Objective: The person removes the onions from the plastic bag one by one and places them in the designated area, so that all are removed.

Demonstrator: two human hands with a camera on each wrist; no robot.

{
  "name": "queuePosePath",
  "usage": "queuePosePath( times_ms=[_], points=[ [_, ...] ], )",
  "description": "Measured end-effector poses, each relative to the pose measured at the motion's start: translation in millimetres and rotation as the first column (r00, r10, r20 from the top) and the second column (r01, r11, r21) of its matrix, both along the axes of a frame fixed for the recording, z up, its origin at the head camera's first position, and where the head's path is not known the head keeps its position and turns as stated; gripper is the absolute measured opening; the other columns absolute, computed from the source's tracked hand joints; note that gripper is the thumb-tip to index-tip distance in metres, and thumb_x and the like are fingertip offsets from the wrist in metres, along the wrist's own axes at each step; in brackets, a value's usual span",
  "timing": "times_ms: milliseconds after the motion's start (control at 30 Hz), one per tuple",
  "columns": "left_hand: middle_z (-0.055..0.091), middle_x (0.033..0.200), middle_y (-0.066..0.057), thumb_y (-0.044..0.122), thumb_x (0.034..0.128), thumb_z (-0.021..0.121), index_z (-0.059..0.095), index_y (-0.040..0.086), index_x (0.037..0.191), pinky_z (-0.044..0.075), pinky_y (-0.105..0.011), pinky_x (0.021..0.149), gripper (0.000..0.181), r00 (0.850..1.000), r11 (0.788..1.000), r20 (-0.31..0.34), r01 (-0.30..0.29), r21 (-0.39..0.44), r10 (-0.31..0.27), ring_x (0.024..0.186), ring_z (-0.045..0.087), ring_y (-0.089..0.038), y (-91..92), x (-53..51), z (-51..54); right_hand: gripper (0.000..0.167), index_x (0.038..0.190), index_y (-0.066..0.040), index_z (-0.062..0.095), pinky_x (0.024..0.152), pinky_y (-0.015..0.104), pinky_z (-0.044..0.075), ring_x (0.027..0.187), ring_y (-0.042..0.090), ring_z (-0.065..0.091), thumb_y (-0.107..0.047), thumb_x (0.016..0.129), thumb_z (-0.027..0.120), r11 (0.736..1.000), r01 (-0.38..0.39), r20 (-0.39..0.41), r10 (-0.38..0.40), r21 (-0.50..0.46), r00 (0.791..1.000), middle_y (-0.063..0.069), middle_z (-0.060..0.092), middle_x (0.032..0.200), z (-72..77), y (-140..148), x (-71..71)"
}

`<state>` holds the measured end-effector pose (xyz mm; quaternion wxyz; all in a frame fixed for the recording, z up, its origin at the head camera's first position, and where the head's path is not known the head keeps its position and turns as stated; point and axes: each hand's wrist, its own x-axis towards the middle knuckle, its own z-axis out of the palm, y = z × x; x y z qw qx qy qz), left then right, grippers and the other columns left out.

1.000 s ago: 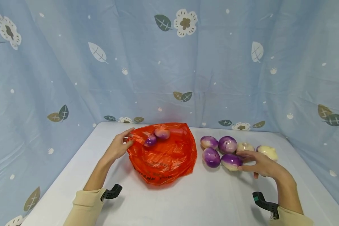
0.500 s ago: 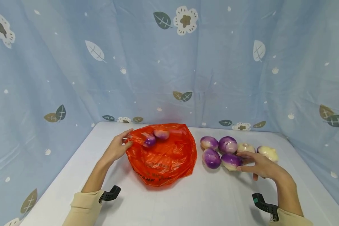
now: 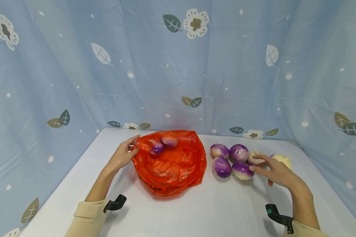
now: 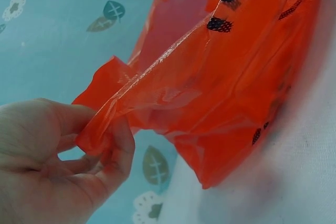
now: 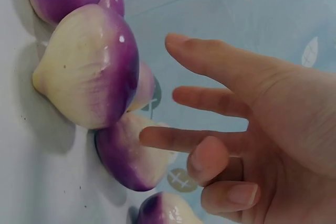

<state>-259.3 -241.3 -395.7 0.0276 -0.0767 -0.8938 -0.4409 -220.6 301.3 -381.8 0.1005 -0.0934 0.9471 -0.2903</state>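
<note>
Fingers of the left hand [image 3: 122, 156] pinched the edge of the red bag [image 3: 178, 164], which sat on the counter [image 3: 181, 217] with two purple vegetables [image 3: 169, 142] inside. The right hand [image 3: 280, 171] held its fingers wide near six more vegetables [image 3: 242, 171].

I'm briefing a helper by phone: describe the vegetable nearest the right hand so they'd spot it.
On the white table, right of the red bag, purple-and-cream vegetables cluster. The front row has two; pick its rightmost vegetable, beside the right hand. Its purple top over a broad pale underside sets it apart from its mostly purple left neighbour.
</note>
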Motion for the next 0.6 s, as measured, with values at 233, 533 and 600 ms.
queuePosePath(
  times_ms=[233,533,600],
  points=[
    [0.057,0.127,-0.026,0.005,0.0958,0.054,0.037,0.006,0.150,0.053,-0.020,0.071,0.057,1.000,1.000,0.003,-0.005,-0.004,0.005,0.103,0.062,-0.034,-0.8,2.2,-0.2,0.066,0.144,-0.009,0.043,0.054,0.029,0.046,0.052,0.018,0.054,-0.048,0.094,0.061,0.999,0.048,-0.113,-0.049,-0.009,0.992,0.028,0.062,0.125,8.6,-10,-0.8],
    [0.057,0.126,-0.026,0.001,0.0938,0.053,0.038,0.005,0.150,0.052,-0.021,0.071,0.058,1.000,1.000,-0.015,-0.006,-0.011,0.006,0.102,0.061,-0.035,-2.4,3.0,3.5,0.050,0.131,-0.013,0.056,0.082,0.051,0.056,0.096,0.031,0.070,-0.040,0.090,0.070,0.998,-0.050,-0.356,0.062,0.043,0.932,0.016,0.071,0.115,17.1,-63,0.9],
    [0.057,0.126,-0.026,0.001,0.0939,0.053,0.038,0.005,0.150,0.052,-0.021,0.071,0.058,1.000,1.000,-0.020,-0.005,-0.012,0.005,0.102,0.061,-0.034,-2.0,2.6,3.2,0.049,0.129,-0.014,0.058,0.089,0.057,0.053,0.102,0.035,0.069,-0.039,0.089,0.071,0.997,-0.061,-0.361,0.074,0.047,0.930,0.015,0.071,0.115,16.3,-70,-0.3]
  ],
)
